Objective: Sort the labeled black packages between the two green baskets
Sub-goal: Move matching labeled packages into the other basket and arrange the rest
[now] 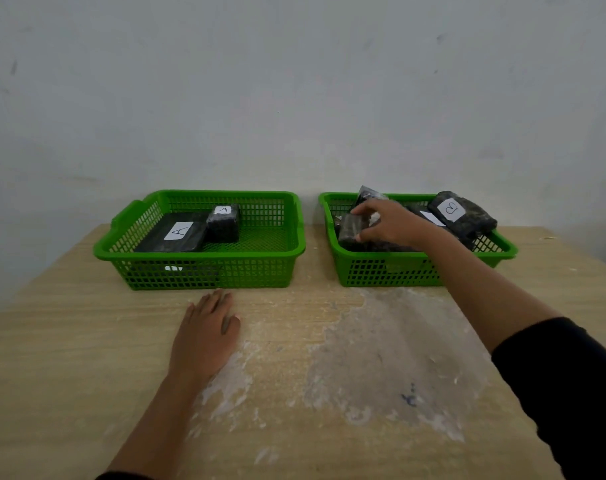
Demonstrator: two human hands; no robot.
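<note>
Right hand [390, 223] — reaching into the right green basket [391, 270], fingers curled over the top and thumb under the near end of a small black package [350, 231] at the basket's left side, gripping it; a B-labeled package [462, 213] leans on the pile behind the wrist. Left green basket [204, 268] — holds a large flat A-labeled package [175, 235] with a small A-labeled package [223, 221] touching its right edge. Left hand [204, 332] — flat on the wooden table [69, 375], fingers straight, just before the left basket, holding nothing.

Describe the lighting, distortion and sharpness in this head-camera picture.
Head view: soft, even light with faint shadows; wide-angle bending curves the table edges; labels in the left basket read clearly; the right hand in the right basket looks slightly soft.
</note>
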